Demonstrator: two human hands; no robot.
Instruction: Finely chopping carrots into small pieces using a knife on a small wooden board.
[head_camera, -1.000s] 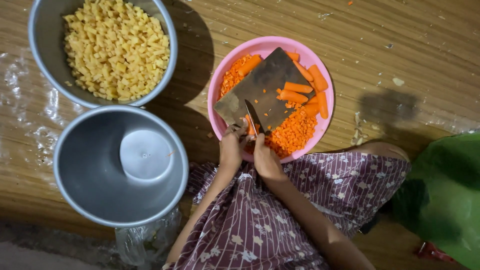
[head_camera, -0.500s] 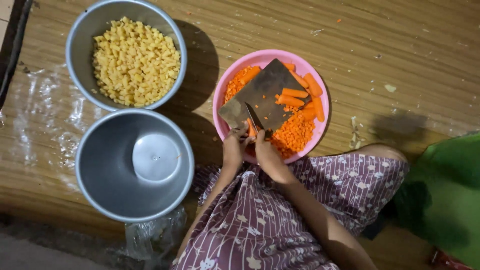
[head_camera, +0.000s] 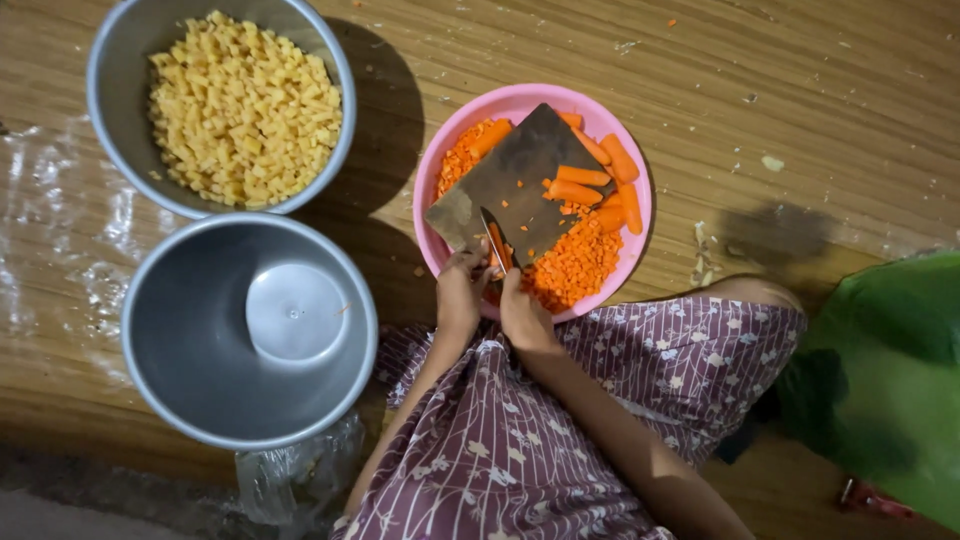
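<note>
On the dark cutting board in the pink bowl, a carrot piece is pinched by the left hand and a knife gripped by the right hand, with much carrot already diced and several sticks left uncut.

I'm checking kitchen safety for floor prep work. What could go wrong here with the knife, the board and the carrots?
The left hand steadies a carrot piece right beside the knife in the right hand, so a slip could nick fingers. The cutting board rests inside the pink bowl on carrots, so it may rock.
</note>
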